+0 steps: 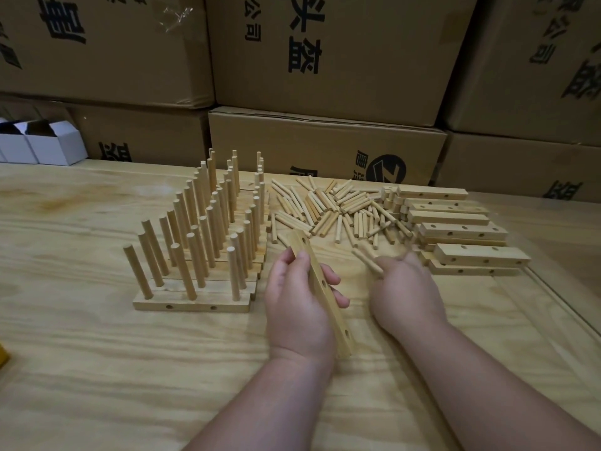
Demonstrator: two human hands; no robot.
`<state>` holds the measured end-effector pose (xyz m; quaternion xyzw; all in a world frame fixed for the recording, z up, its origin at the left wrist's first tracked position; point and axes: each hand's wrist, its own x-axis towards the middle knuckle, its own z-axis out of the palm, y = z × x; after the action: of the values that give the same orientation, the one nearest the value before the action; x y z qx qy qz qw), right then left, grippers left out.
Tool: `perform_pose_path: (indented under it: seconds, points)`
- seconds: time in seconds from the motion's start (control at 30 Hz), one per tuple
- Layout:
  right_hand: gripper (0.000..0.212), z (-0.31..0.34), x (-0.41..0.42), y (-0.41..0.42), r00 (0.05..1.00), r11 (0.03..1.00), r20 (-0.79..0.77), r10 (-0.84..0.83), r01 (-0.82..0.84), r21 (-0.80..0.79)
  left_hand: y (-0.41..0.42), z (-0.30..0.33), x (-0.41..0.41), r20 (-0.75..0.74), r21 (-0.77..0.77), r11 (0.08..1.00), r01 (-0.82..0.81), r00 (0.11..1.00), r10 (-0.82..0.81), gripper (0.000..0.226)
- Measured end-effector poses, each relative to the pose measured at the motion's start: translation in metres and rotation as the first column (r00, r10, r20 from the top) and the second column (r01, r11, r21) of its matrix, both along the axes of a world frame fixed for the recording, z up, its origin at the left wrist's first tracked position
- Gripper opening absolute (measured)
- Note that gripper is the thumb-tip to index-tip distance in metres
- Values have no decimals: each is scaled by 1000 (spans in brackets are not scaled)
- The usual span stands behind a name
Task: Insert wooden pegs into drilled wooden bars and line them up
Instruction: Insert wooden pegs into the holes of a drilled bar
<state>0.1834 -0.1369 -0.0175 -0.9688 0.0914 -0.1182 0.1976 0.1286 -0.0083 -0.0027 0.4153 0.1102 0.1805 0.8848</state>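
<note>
- Holding a drilled wooden bar (325,289), the left hand (297,307) has its fingers and thumb curled round the bar's middle, so the bar sits lifted above the bench (97,369) and not flat on it.
- The bar's long axis runs away from the person, its far end tipped toward the loose pegs (328,206) and its near end close to the left wrist; the drilled face with its holes looks to the right, toward the other hand.
- The right hand (406,288) pinches a single peg (367,260) at its near end; the peg points up and to the left, its free tip nearest the bar's upper holes.
- The two hands are apart, with a strip of bare bench between them, and the peg is near the bar but not touching it.
- The coming move, as I judge it, turns on this: the peg lies slanted to the hole face, so it must be swung square to a hole before it goes in. The right hand is the nearer one for that.
- Finished bars with upright pegs (201,242) stand in rows to the left of the left hand, where this bar probably goes next.
- Empty bars (455,229) are stacked to the right of the loose pegs, beyond the right hand.
- Cardboard boxes (325,76) are stacked along the back.
</note>
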Motion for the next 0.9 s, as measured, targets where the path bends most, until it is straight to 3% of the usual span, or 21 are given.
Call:
perform_pose_path:
  seconds: [0.13, 0.2, 0.4, 0.53, 0.67, 0.73, 0.9]
  points:
    - [54, -4, -33, -9, 981, 981, 73, 181, -185, 65, 1, 0, 0, -6, 44, 998, 34, 999, -34, 25]
    - [52, -2, -42, -13, 965, 953, 165, 206, -236, 189, 0, 2, -1, -11, 54, 998, 41, 999, -40, 26]
    - [34, 10, -46, -12, 934, 754, 308, 180, -332, 567, -3, 2, -5, -56, 225, 967, 118, 993, -108, 39]
    - [27, 7, -48, -3, 900, 689, 329, 286, -431, 583, -1, 1, -4, -72, 256, 944, 211, 977, -199, 35]
    - [25, 8, -46, 0, 856, 591, 291, 427, -508, 627, -4, 4, -7, 29, 189, 934, 303, 949, -314, 41]
    - [26, 9, -45, 0, 845, 534, 280, 456, -512, 673, -5, 5, -8, 28, 203, 945, 257, 963, -268, 47]
    - [5, 7, -40, -5, 901, 573, 314, 301, -434, 695, -5, 3, -5, -54, 263, 956, 131, 991, -121, 52]
